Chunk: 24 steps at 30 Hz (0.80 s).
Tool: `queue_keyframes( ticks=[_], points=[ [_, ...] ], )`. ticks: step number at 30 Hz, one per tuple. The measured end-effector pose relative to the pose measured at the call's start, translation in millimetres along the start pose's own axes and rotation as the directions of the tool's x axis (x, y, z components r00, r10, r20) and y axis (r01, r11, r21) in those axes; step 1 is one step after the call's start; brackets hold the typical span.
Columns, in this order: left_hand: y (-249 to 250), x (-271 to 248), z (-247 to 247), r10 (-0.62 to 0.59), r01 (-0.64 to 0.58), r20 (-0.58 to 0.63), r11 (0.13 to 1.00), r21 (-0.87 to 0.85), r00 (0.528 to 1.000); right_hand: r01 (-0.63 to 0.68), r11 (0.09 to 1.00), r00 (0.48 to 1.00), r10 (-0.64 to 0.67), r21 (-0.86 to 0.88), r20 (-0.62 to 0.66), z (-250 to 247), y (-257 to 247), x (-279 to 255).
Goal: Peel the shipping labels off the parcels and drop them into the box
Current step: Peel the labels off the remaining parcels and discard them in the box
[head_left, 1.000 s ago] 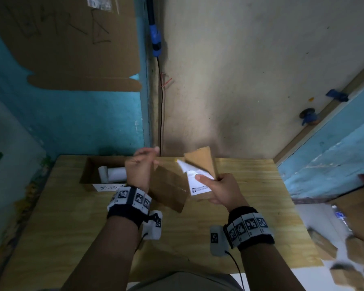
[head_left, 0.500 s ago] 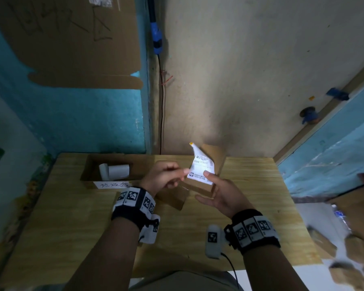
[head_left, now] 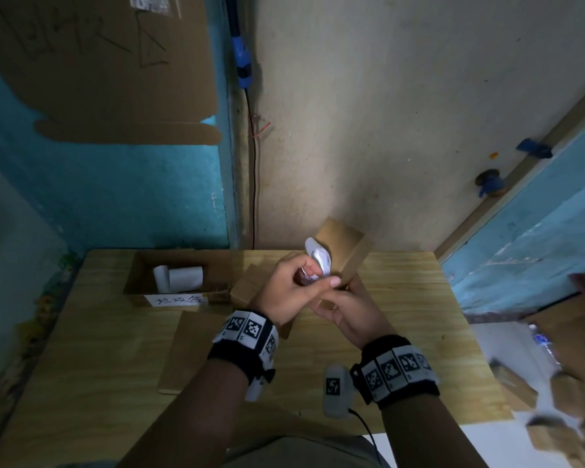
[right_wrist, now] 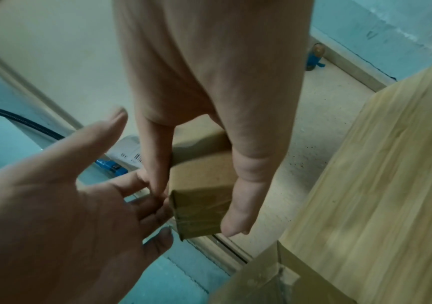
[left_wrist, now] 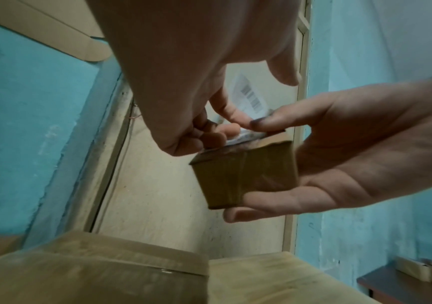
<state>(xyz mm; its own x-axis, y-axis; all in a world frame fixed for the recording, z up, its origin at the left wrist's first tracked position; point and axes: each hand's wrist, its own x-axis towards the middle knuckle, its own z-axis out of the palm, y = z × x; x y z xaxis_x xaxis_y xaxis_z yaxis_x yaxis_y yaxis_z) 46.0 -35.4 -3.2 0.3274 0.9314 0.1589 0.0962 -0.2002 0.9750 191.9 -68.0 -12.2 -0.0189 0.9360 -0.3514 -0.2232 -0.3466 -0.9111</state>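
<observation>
A small brown parcel (head_left: 343, 251) is held up over the table's far side, gripped in my right hand (head_left: 348, 300) between thumb and fingers. Its white shipping label (head_left: 318, 261) curls up off one face, barcode showing (left_wrist: 251, 96). My left hand (head_left: 309, 278) pinches the label's lower part against the parcel's edge (left_wrist: 245, 170). In the right wrist view the label (right_wrist: 129, 152) sticks out behind the parcel (right_wrist: 201, 185). An open cardboard box (head_left: 139, 285) sits at the table's back left, with rolled white labels (head_left: 181, 278) inside.
Another brown parcel (head_left: 247, 288) lies on the wooden table (head_left: 419, 315) just under my left hand. A flat cardboard piece (head_left: 190, 352) lies nearer me. Several parcels (head_left: 571, 383) are heaped on the floor to the right. The wall stands right behind the table.
My left hand came across from beside the box and took hold of the label. The label has come further off the parcel and now curls over. Both hands moved slightly nearer.
</observation>
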Motion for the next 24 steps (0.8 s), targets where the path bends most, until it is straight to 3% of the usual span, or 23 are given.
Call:
queue_keyframes(
  ticks=[5,13,16,24],
  points=[
    [-2.2,3.3,6.1,-0.029,0.028,-0.140,1.000,-0.006,0.990,0.000,1.000,0.999,0.000,-0.001,-0.033,4.9,3.0,1.5],
    [1.1,2.6,1.5,-0.006,-0.004,-0.117,0.997,-0.082,0.993,-0.051,0.990,0.998,0.054,0.131,-0.013,3.0,0.5,2.6],
    [-1.0,4.2,-2.1,-0.059,0.049,-0.115,0.995,-0.084,0.992,-0.109,0.965,0.992,0.120,0.239,-0.033,5.1,-5.3,1.0],
    [2.8,9.9,-11.1,-0.261,0.252,-0.078,0.962,-0.104,0.962,-0.094,0.990,0.982,0.109,0.102,-0.153,8.5,-9.0,2.6]
  ],
)
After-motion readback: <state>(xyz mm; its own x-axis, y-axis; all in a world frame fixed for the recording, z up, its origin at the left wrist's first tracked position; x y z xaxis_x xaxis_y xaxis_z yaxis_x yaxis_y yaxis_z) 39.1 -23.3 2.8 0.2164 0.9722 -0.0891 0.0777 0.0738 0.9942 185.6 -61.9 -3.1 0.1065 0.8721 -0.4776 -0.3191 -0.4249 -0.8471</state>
